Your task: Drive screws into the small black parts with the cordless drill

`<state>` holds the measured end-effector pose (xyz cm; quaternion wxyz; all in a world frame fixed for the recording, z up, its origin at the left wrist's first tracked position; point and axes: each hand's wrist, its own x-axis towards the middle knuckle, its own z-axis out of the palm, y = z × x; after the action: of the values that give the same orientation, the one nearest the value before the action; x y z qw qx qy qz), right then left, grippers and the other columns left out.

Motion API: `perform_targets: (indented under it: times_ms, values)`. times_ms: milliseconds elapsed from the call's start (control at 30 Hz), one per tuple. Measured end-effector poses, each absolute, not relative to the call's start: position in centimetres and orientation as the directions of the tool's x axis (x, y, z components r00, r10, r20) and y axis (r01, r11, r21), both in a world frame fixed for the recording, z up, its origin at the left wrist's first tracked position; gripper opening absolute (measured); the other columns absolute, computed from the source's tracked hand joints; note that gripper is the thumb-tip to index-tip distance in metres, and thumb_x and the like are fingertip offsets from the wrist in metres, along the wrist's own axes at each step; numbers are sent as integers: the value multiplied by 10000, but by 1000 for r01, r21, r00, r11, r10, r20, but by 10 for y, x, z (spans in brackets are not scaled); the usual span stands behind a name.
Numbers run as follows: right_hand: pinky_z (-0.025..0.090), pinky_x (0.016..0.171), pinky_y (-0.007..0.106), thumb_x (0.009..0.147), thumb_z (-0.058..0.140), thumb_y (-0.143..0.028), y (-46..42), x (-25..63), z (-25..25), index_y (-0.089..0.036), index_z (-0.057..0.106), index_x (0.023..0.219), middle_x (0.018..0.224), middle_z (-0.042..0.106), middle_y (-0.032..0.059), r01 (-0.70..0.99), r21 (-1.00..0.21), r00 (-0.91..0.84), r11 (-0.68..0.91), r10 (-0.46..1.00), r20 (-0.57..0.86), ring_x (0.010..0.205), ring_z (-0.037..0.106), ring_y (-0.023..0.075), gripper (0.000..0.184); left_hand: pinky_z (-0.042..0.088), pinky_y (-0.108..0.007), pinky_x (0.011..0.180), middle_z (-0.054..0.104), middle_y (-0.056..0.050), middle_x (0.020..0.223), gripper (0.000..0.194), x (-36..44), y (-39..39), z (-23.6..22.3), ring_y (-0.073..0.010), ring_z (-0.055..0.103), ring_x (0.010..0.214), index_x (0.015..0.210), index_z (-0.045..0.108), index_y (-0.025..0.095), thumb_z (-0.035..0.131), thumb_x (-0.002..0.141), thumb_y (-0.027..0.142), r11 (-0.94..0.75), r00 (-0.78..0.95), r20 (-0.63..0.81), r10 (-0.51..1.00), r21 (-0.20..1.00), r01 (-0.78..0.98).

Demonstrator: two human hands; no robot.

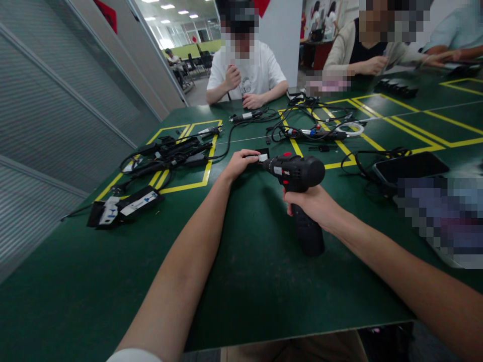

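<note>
Black and red, the drill (pixel 296 173) is above the middle of the table (pixel 245 281), its chuck pointing left and its handle slanting down towards the near edge. The right hand (pixel 311 203) is wrapped firmly round the handle, just below the body. Its tip is right by a small black piece (pixel 263 153) with a white patch; whether they touch, I cannot tell. The left hand (pixel 241 163) has its fingers on that piece; whether they pinch it or only press on it cannot be told.

Beyond the drill, a pen-like tool (pixel 311 133) with blue and red parts lies among black cables, beside a white ring (pixel 354 129). Left of the left hand, a heap of black cables (pixel 169 156) lies across yellow tape (pixel 184 187). Nearer the left edge are 2 black pieces with white labels (pixel 123 206). Towards the right edge lies a dark, flat device (pixel 411 168), with a pixelated item (pixel 445 216) just on its near side.

At the far edge sits a person in a white shirt (pixel 247 75); 2 more people (pixel 373 55) are at the far right.
</note>
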<state>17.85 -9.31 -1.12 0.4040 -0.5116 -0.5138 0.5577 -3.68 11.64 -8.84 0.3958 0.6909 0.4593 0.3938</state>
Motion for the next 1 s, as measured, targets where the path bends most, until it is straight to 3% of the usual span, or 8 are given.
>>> perform_targets:
  times_ms: [1000]
  values:
    - [447, 509, 274, 676, 632, -174, -94, 179, -11, -169, 597, 749, 638, 592, -3, 64, -987, -158, -148, 975, -156, 500, 565, 129, 81, 443, -367, 979, 699, -61, 1075, 369, -38, 119, -92, -222, 614, 999, 1009, 739, 197, 684, 689, 370, -290, 266, 206, 942, 897, 334]
